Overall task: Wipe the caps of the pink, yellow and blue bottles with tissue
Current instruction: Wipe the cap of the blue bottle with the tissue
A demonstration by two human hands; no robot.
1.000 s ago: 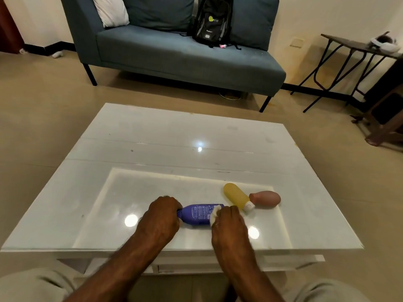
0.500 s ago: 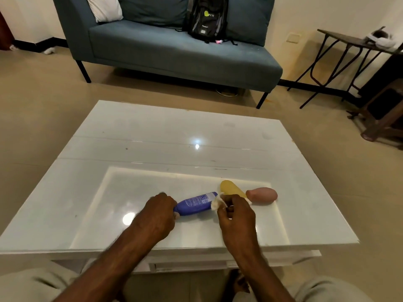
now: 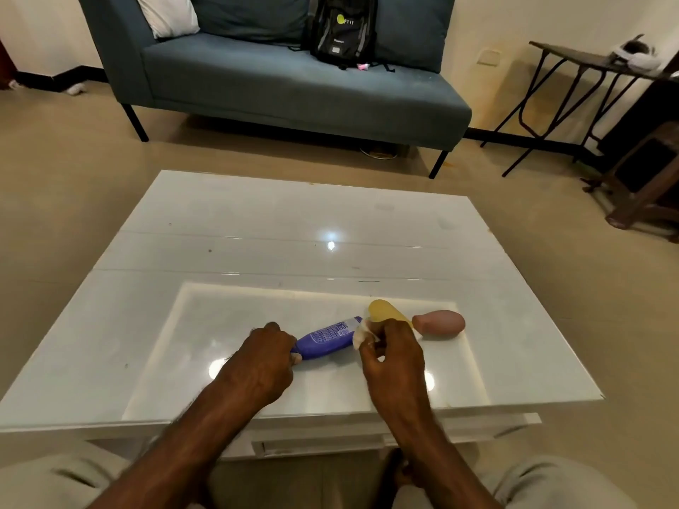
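The blue bottle point(image 3: 328, 337) lies tilted across the white table point(image 3: 279, 229), its cap end pointing right. My left hand point(image 3: 261, 365) grips its lower end. My right hand point(image 3: 393, 352) pinches a wad of white tissue point(image 3: 362, 334) against the blue bottle's cap, which is hidden under the tissue. Just behind my right hand lies the yellow bottle point(image 3: 385, 313), its cap covered by my fingers. The pink bottle point(image 3: 441, 322) lies on its side to the right, touching nothing I hold.
A blue sofa point(image 3: 279, 82) with a black backpack point(image 3: 343, 29) and a white pillow stands beyond the table. A dark folding side table point(image 3: 588, 67) and wooden furniture stand at the right. My knees are under the table's near edge.
The blue bottle's cap end has lifted and swung away from me. My right hand has turned, so the tissue now sits at my fingertips on the cap. The camera tipped slightly.
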